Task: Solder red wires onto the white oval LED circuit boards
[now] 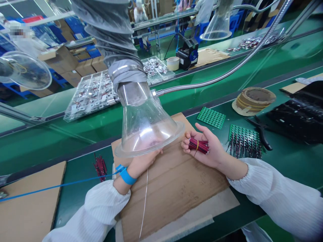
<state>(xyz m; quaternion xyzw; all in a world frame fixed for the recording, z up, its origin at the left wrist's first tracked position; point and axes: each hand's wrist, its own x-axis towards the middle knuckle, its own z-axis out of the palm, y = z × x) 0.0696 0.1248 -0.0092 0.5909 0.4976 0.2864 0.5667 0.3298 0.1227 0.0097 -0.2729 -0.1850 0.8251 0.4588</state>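
My right hand [205, 148] lies palm up above the cardboard sheet [176, 188], fingers curled round a bundle of short red wires [199, 146] tied with a yellow band. My left hand [141, 161], with a blue wrist strap [126, 174] on the wrist, reaches under the clear fume-extraction funnel [146, 124]; its fingers are hidden behind the plastic. A thin solder wire [144, 201] hangs down from below that hand across the cardboard.
Two green circuit boards [211, 117] lie right of the funnel; the nearer board [243, 141] is stuck with wires. Pliers [262, 132], a tape roll [253, 100], a black tray [300, 117], loose red wires [100, 166] and a parts tray [96, 94] surround the work area.
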